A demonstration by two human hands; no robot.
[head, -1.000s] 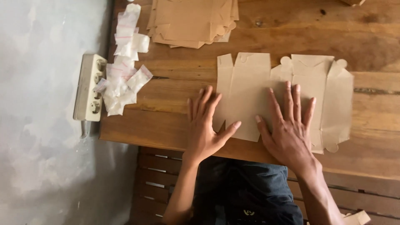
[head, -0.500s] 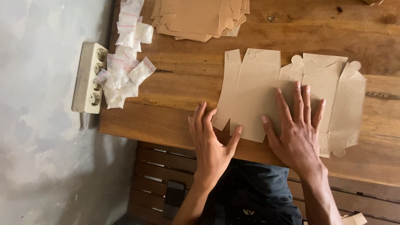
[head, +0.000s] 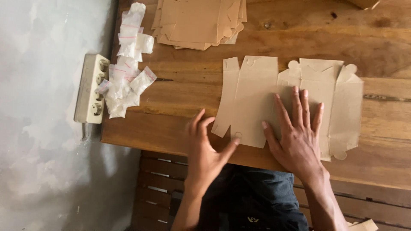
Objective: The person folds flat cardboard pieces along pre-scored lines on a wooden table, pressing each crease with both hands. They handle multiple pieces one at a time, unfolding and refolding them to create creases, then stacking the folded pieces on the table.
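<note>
One view only, from the head camera, looking down on a wooden table (head: 192, 92).

Item: flat cardboard box blank (head: 257, 92), tan, die-cut with flaps and rounded tabs. It lies unfolded across the middle of the table, its near edge close to the table's front edge. The left panel is lifted slightly off the wood; the rest lies flat.

Item: right hand (head: 297, 132). Open, palm down, fingers spread and pressed flat on the centre of the blank. It grasps nothing and only pins the sheet.

Item: left hand (head: 205, 147). Loosely open, fingers curled a little, at the near left corner of the blank. The thumb tip touches the lower edge of the lifted panel; the fingers sit just beside the corner flap. Whether they pinch the card cannot be told.

Item: stack of cardboard blanks (head: 199, 21), same tan colour, at the far edge of the table, well apart from both hands.

Item: heap of small clear zip bags (head: 126, 77) with white contents, at the left end of the table.

Item: white power strip (head: 90, 87), on the wall just beside the bags.

Item: dark trousers (head: 252, 196) of the person, below the table edge.
</note>
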